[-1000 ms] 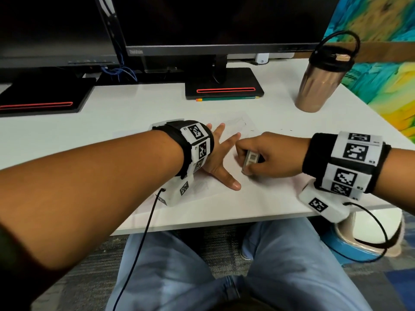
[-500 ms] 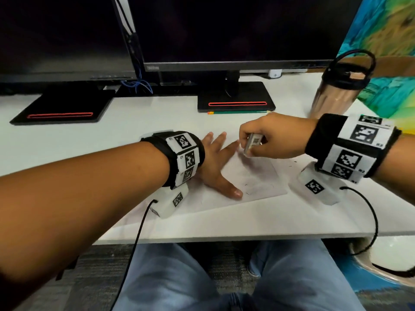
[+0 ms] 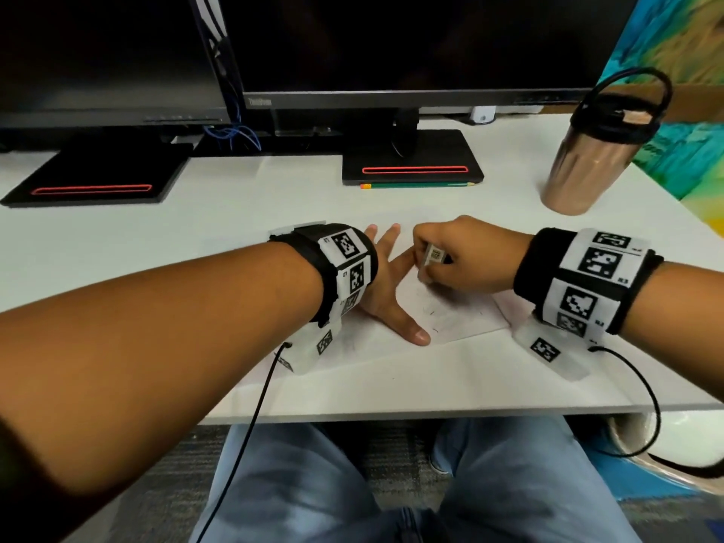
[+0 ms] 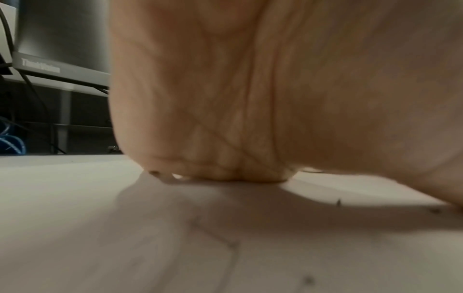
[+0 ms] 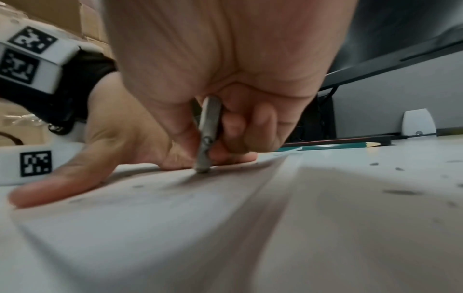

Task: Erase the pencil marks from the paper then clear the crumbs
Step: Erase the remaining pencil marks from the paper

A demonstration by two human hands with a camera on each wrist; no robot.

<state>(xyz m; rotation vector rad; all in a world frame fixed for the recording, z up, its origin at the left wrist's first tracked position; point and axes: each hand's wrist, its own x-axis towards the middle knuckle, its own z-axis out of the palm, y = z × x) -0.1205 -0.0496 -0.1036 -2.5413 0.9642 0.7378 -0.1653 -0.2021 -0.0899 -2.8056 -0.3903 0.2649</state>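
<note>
The right hand (image 3: 466, 254) pinches the eraser (image 3: 433, 255) between thumb and curled fingers, holding it upright with its lower end pressed on the paper (image 3: 466, 319). In the right wrist view the eraser (image 5: 208, 134) touches the sheet just beside the left hand's index finger. The left hand (image 3: 386, 291) lies flat on the paper, fingers spread and straight, thumb extended toward the near edge; in the left wrist view its palm (image 4: 250, 99) bears on the sheet.

Faint pencil marks (image 3: 431, 313) and dark crumbs (image 5: 398, 191) are scattered on the paper and on the desk (image 3: 391, 378) to its right.

The surface is a white desk. Two dark monitors (image 3: 391, 45) stand at the far side on black bases, and a green pencil (image 3: 421, 185) lies against the right base. A copper tumbler (image 3: 587, 162) with a black lid stands well apart to the right. The paper's near edge lies close to the desk's front edge; bare desk extends to the left and behind the sheet.

Compared with half a second earlier, the right hand has come down and toward the person, so the eraser now meets the paper nearer the left index finger; the left hand has stayed in place.
</note>
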